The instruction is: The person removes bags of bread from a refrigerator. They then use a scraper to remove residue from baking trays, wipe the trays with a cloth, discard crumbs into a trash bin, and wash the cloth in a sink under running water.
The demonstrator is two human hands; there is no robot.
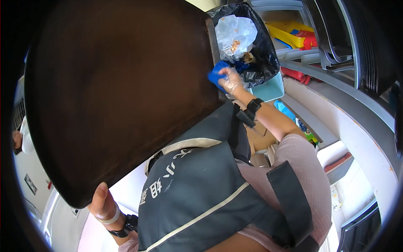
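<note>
A large dark brown baking tray (121, 92) stands tilted in front of me and fills much of the view. My left hand (103, 201) grips its lower left corner, the thumb over the edge and the other fingers hidden behind it. My right hand (232, 82), in a clear plastic glove, pinches a bunched blue cloth (218, 74) against the tray's right rim. Just beyond that hand is a bin (268, 89), pale blue-green with a black bag (266, 59). In the bag lie a crumpled clear plastic sheet (235, 33) and orange-brown scraps.
Dark trays (327, 29) stand in a rack at the upper right, close to a yellow container (285, 34) with red and blue items. A pale curved ledge (336, 109) runs along the right. Another person (26, 136) shows at the far left, past the tray.
</note>
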